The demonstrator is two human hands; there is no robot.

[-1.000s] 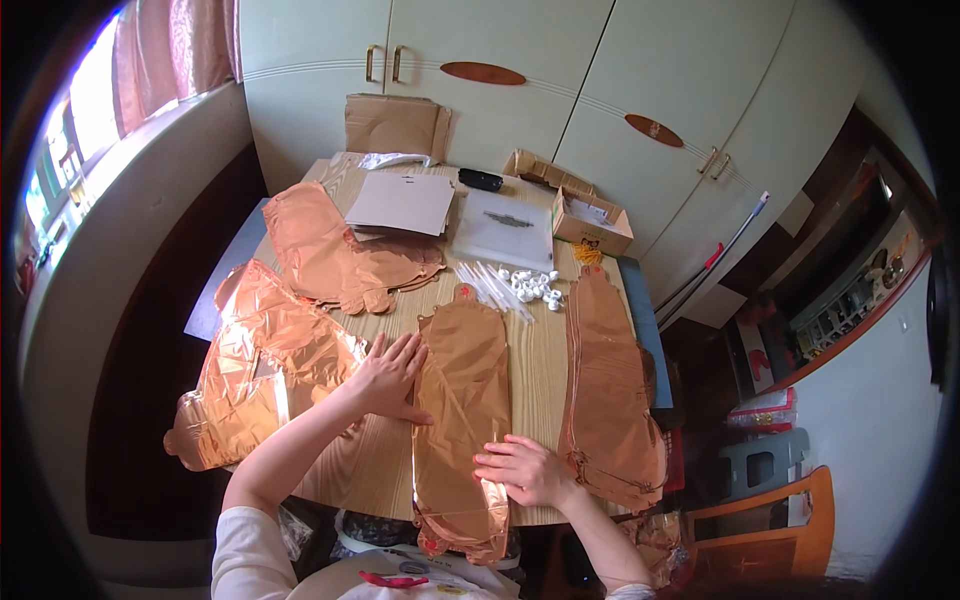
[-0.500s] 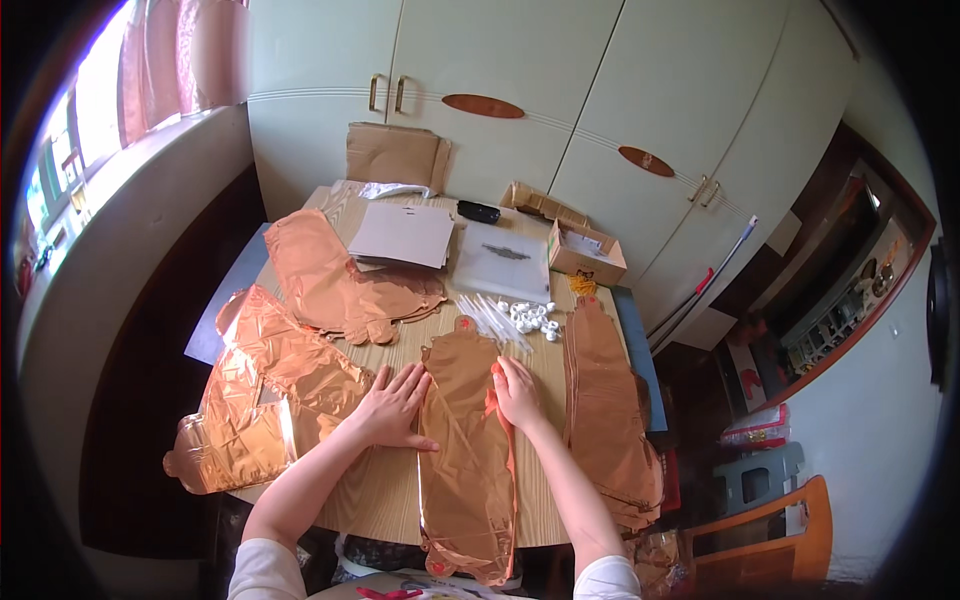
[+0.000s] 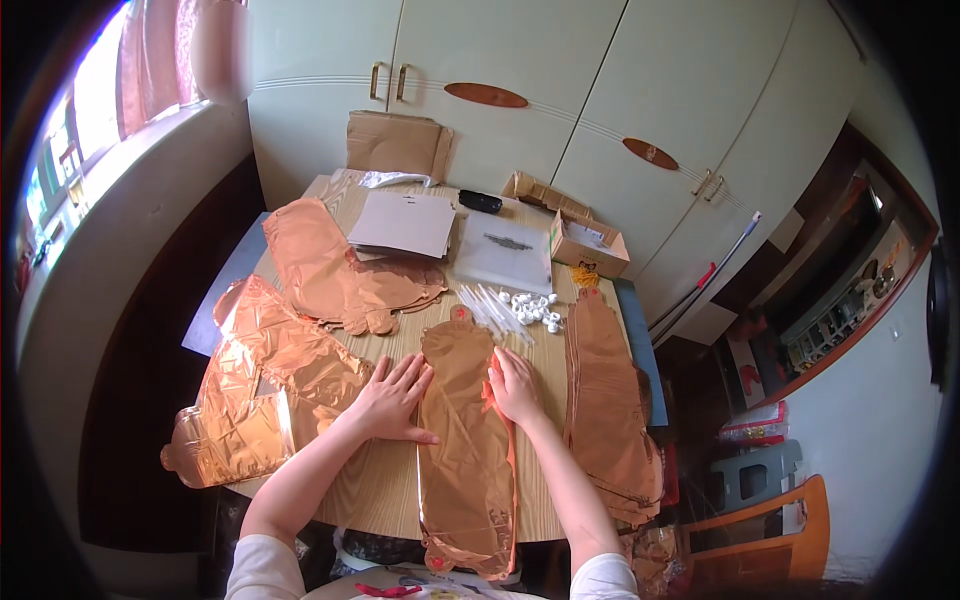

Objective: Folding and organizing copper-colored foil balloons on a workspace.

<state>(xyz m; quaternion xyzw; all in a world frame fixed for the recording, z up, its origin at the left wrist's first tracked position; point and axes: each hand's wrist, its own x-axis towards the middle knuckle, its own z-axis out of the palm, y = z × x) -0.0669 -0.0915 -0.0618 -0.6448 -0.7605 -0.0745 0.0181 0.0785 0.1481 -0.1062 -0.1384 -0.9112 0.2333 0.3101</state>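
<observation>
At far left, a crumpled copper foil balloon [image 3: 250, 430] spreads past the left edge of a wood-grain table [image 3: 388, 478], with a flat stack of copper foil balloons [image 3: 318, 255] touching or nearly touching it behind. Next, the left hand [image 3: 392, 402] lies flat, fingers apart, its thumb over the left edge of a long folded foil balloon [image 3: 465, 450]. This balloon lies at the table's middle, its lower end jutting over the near edge; bare wood shows on both sides. White plastic sticks [image 3: 494, 314] and small white cups [image 3: 535, 312] limit the room just beyond its top. The right hand [image 3: 513, 387] rests at its upper right edge, over a red-orange strip [image 3: 490, 392]. Farther right, across a bare strip crossed by the right forearm, a second long stack of folded balloons [image 3: 610, 410] reaches the near right corner. The left forearm covers part of the crumpled foil; the right fingertips are partly hidden, so whether they pinch the edge cannot be told. The lower frame cuts off the person's torso.
</observation>
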